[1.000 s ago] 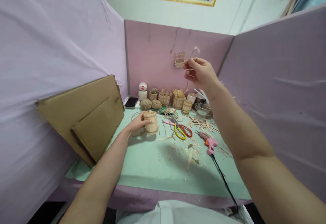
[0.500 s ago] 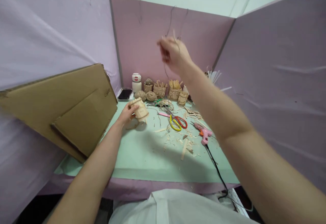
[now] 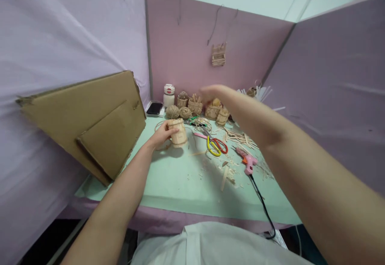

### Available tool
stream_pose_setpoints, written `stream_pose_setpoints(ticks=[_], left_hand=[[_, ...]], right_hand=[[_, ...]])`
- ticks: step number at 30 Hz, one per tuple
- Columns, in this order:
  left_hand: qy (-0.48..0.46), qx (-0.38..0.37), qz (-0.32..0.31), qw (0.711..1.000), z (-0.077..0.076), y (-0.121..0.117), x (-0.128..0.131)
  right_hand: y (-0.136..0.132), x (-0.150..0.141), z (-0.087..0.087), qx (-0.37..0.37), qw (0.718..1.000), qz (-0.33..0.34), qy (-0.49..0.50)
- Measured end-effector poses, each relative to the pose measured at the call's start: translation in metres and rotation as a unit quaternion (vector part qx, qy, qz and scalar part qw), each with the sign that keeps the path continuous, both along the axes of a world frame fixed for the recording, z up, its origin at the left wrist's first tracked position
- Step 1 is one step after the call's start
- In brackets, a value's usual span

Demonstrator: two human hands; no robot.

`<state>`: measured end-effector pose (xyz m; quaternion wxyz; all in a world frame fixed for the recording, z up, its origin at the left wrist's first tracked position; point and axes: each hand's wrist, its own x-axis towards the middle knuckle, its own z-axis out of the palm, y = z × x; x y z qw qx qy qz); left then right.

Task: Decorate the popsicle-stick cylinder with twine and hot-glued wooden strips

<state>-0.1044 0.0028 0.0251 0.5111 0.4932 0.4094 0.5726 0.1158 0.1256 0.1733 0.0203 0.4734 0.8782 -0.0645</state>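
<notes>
My left hand (image 3: 162,134) is closed round the side of a small pale wooden pot (image 3: 178,133) with a band near its rim. The pot is held nearly upright, just over the green table cloth. Farther back, my right hand (image 3: 214,92) is in the air in front of the containers of sticks, smeared by motion, so its fingers and anything in them cannot be made out. Scissors (image 3: 214,146) with one yellow and one red handle lie to the right of the pot. Beyond them is a tangle of twine (image 3: 202,123).
A pink glue gun (image 3: 248,162) with a black cord lies at the right. Wood strips (image 3: 240,137) and shavings litter the cloth. Twine balls (image 3: 172,112) and a white jar (image 3: 169,96) stand at the back. A cardboard sheet (image 3: 99,108) leans at the left.
My right hand, earlier raised with a thin strand, has come down toward the stick containers; the strand no longer shows. The pot tilted in my left hand, then returned nearly upright. The camera view shifted.
</notes>
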Motion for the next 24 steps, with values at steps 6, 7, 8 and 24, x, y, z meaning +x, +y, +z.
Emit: stream_pose_setpoints(ticks=[6, 7, 8, 24], left_hand=[[0.059, 0.044, -0.088, 0.993, -0.004, 0.001, -0.001], [0.066, 0.044, -0.101, 0.992, -0.004, 0.0, -0.001], [0.071, 0.04, -0.115, 0.99, -0.003, 0.0, 0.0], [0.131, 0.003, -0.184, 0.974, -0.016, -0.007, 0.018]], right_hand=[[-0.014, 0.036, -0.061, -0.051, 0.988, -0.059, -0.136], [-0.019, 0.045, -0.071, -0.048, 0.987, -0.062, -0.137], [-0.024, 0.053, -0.08, -0.041, 0.988, -0.065, -0.134], [-0.057, 0.069, -0.133, 0.072, 0.99, -0.12, -0.008]])
